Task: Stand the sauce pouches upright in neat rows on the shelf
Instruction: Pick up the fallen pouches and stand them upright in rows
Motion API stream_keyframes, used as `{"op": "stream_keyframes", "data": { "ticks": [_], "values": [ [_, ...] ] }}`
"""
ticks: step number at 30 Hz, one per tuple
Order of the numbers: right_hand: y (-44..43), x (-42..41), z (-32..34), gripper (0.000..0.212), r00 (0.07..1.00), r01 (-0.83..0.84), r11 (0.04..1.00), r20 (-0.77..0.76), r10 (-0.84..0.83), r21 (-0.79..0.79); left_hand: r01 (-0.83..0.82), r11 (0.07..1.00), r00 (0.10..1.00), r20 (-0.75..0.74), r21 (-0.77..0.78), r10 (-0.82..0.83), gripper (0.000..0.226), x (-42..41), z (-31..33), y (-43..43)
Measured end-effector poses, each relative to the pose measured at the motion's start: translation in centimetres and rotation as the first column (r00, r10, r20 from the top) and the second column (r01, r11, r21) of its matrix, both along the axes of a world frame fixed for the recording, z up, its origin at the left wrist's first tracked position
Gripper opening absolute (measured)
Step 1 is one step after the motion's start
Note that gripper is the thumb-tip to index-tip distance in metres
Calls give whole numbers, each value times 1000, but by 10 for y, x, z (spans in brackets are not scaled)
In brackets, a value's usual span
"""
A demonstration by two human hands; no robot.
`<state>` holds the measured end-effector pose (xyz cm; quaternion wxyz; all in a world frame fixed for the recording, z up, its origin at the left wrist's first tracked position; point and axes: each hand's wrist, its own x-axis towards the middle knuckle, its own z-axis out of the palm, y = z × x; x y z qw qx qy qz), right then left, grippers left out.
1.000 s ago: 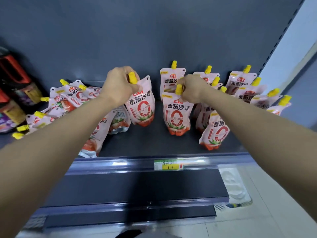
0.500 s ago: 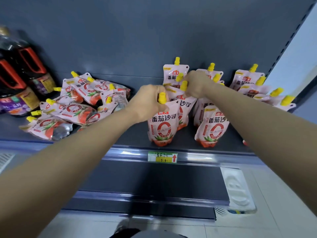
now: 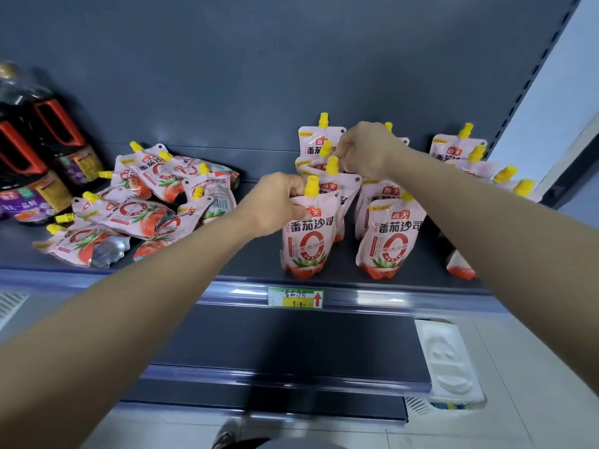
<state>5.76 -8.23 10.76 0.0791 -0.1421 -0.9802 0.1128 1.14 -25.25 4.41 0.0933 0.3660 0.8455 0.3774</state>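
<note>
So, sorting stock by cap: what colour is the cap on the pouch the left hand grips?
Yellow; the cap shows best in the head view.

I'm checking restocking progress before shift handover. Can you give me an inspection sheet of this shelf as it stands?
Surface: dark shelf, with a price tag on its front edge.
Job's things: front pouch stands upright near the edge, with the second pouch close behind it. More upright pouches stand in rows to the right. A heap of pouches lies flat to the left.
Clutter: dark bottles with red handles at far left.
Grippers: left hand grips the front pouch's top beside its yellow cap. Right hand fingers appear to pinch the second pouch's top.
Cables: nothing seen.
Surroundings: grey back panel, lower shelf, white tray at lower right.
</note>
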Motion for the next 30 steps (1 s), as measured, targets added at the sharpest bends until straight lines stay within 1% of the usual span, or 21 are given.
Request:
{"op": "stream_keyframes", "data": {
  "ticks": [3,4,6,10,12,13,14,15,18,21,26,30],
  "values": [
    [-2,1,3,32,999,-15,1000,-35,15,-2,-29,999,999,-16,28,30,22,4,-1,6],
    [-3,1,5,33,999,-20,1000,-44,21,2,-37,999,999,-17,36,38,21,5,-2,9],
    [-4,2,7,34,998,-27,1000,-63,28,10,-45,998,999,-29,33,46,9,6,-3,13],
    [-8,5,11,38,994,-53,996,-88,60,70,-19,1000,1000,-23,5,19,17,7,0,11],
    [-11,5,15,40,993,-72,991,-84,82,115,-13,999,1000,-13,49,14,24,8,10,4],
    [-13,5,18,40,992,-83,986,-79,95,147,-27,996,999,-29,82,30,28,8,19,-1],
    [-15,4,20,40,991,-98,978,-76,113,184,-50,994,995,-81,92,58,32,8,27,-7],
    [-18,4,23,39,988,-116,967,-77,136,226,-76,995,983,-163,71,87,37,7,36,-14],
    [-29,-1,34,34,971,-178,914,-83,222,363,-162,985,881,-459,-61,117,48,3,62,-35],
    [-45,-9,47,31,951,-227,855,-83,298,466,-257,955,766,-634,-146,109,52,-1,81,-55],
    [-76,-26,62,38,912,-268,758,-97,399,595,-402,897,609,-785,-182,115,52,-4,97,-89],
    [-104,-45,63,40,889,-284,699,-93,449,656,-473,860,524,-846,-188,103,50,-11,100,-120]
  ]
}}
